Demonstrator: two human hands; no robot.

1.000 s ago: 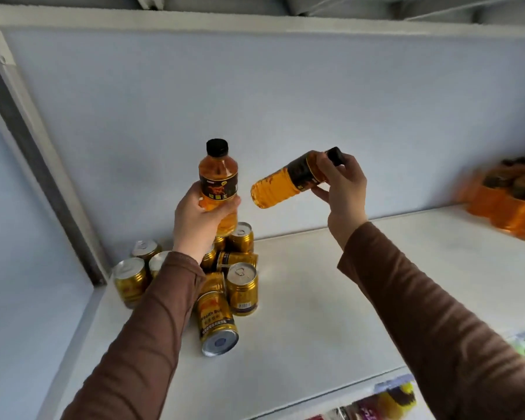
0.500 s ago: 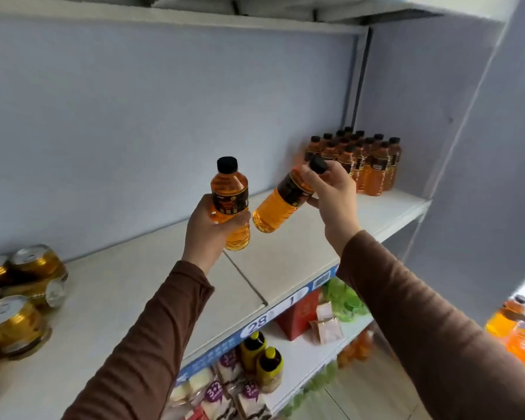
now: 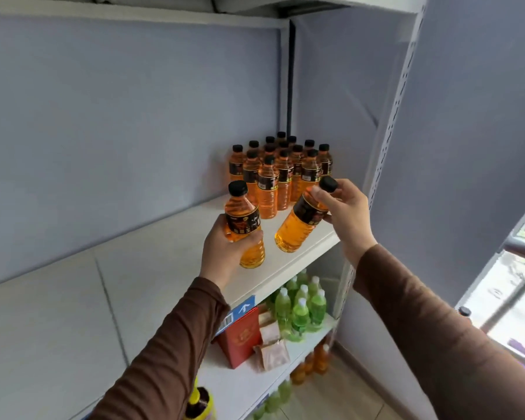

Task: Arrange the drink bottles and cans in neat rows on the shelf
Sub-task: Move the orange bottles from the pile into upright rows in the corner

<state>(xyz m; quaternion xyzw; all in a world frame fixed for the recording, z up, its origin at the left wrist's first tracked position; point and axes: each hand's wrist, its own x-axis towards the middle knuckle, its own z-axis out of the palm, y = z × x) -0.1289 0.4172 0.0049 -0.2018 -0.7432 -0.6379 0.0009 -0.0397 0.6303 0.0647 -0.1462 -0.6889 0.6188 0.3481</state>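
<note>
Two hands | left hand (image 3: 225, 253) grips upright bottle (image 3: 244, 228) | right hand (image 3: 344, 215) pinches tilted bottle (image 3: 300, 222)

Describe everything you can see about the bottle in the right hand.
The tilted bottle is clear plastic holding amber-orange drink, with a black screw cap and a dark label band. It leans cap-up toward the right. The right hand pinches it at the neck and cap. Its base hangs above the white shelf, near the standing bottles.

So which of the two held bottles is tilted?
The bottle in the right hand, gripped near its cap, leans; the left hand's bottle is nearly upright.
</note>
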